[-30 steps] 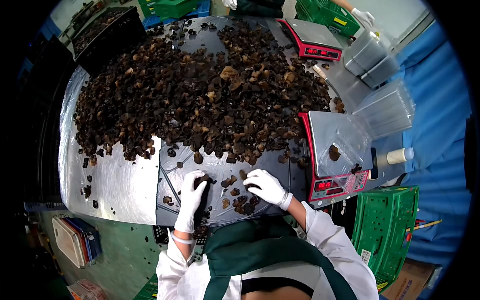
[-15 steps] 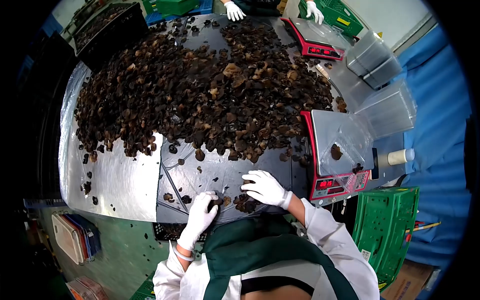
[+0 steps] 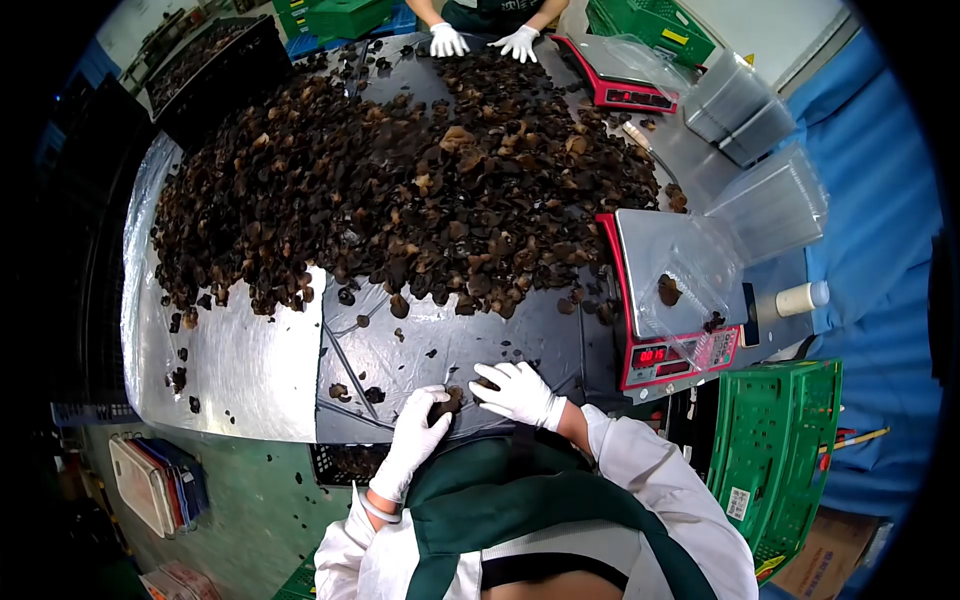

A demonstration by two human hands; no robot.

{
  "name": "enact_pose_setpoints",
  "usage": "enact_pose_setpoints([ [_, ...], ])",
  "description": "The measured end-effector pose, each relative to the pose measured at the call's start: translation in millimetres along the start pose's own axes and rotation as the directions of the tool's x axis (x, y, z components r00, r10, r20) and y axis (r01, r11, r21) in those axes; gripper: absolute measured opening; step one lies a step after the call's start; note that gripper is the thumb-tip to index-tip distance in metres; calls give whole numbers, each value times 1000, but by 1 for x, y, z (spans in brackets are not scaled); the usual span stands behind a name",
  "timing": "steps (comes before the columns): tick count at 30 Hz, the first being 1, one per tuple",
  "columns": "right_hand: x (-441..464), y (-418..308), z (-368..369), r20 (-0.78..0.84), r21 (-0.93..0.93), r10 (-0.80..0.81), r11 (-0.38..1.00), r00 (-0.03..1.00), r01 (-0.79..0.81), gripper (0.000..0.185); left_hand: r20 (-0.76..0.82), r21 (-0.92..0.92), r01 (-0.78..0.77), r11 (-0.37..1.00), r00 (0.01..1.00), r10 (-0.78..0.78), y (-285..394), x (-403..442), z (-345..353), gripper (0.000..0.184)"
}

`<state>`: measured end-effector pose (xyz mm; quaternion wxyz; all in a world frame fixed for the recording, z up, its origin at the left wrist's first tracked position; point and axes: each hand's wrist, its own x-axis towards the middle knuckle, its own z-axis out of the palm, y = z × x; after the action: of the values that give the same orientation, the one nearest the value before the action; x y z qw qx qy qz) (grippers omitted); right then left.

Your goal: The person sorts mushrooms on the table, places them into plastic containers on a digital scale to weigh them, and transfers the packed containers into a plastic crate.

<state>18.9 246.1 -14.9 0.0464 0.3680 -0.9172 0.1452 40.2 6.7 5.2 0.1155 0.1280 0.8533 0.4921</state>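
White-gloved, my left hand (image 3: 418,436) is at the table's near edge, its fingers curled round a small dark clump of fungus pieces (image 3: 447,403). My right hand (image 3: 516,392), also gloved, is just to the right, with a brown piece (image 3: 488,383) under its bent fingertips. Beyond both hands spreads a wide heap of dark brown fungus (image 3: 400,200). To the right, a red scale (image 3: 632,300) bears a clear plastic box (image 3: 690,290) with a brown piece in it.
Across the table are a co-worker's two gloved hands (image 3: 484,42) and a second scale (image 3: 625,75). Clear boxes (image 3: 768,200) stack at the right, near a white bottle (image 3: 802,299). Green crates (image 3: 775,460) stand at the lower right, a black crate (image 3: 215,65) at the back left.
My hands have come closer together at the near edge, drawing the loose pieces between them. Across the table, the co-worker's right-side hand has left the far scale, where a clear box now lies.
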Motion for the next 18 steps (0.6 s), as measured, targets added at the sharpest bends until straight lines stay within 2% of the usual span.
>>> enact_pose_setpoints([
  [3, 7, 6, 4, -68, 39, 64, 997, 996, -61, 30, -33, -48, -11, 999, 999, 10, 1, 0, 2, 30],
  [5, 13, 10, 5, -205, 261, 227, 950, 952, -170, 26, -51, -67, -18, 998, 999, 14, 3, 2, 3, 29],
  [6, 18, 14, 3, -320, 387, 294, 908, 901, -159, 23, -74, -85, -20, 996, 997, 14, 5, 3, 4, 29],
  [7, 21, 17, -1, -325, 382, 293, 910, 899, -158, 23, -74, -85, -27, 996, 997, 21, 6, 5, 5, 29],
  [8, 23, 21, -5, -30, 812, 588, 486, 808, -323, 25, -88, -213, 34, 976, 995, -54, 8, 5, 7, 28],
  [9, 23, 25, -11, 367, 917, 644, -128, 672, -377, 27, -88, -339, 90, 936, 988, -127, 10, 7, 10, 28],
  [10, 19, 33, -17, 433, 858, 558, -495, 708, -134, 33, -60, -610, 107, 785, 982, -180, 10, 11, 16, 26],
  [11, 17, 38, -23, 433, 650, 459, -756, 776, 84, 38, -10, -696, 169, 697, 969, -245, 18, 16, 15, 25],
  [13, 12, 47, -34, 311, 337, 365, -906, 878, 257, 44, 158, -875, 279, 396, 937, -310, 36, 29, 15, 24],
  [14, 9, 53, -38, 275, 336, 385, -897, 881, 287, 47, 136, -893, 247, 375, 945, -298, 46, 36, 17, 28],
  [15, 6, 56, -45, 201, 325, 392, -891, 898, 317, 50, 146, -933, 215, 288, 959, -243, 46, 45, 24, 30],
  [17, -1, 59, -74, 216, 400, 461, -846, 861, 352, 53, 183, -969, 208, 131, 967, -180, 65, 66, 35, 30],
  [18, -8, 66, -84, 159, 352, 452, -857, 878, 377, 54, 194, -967, 217, 136, 968, -160, 74, 79, 41, 30],
])
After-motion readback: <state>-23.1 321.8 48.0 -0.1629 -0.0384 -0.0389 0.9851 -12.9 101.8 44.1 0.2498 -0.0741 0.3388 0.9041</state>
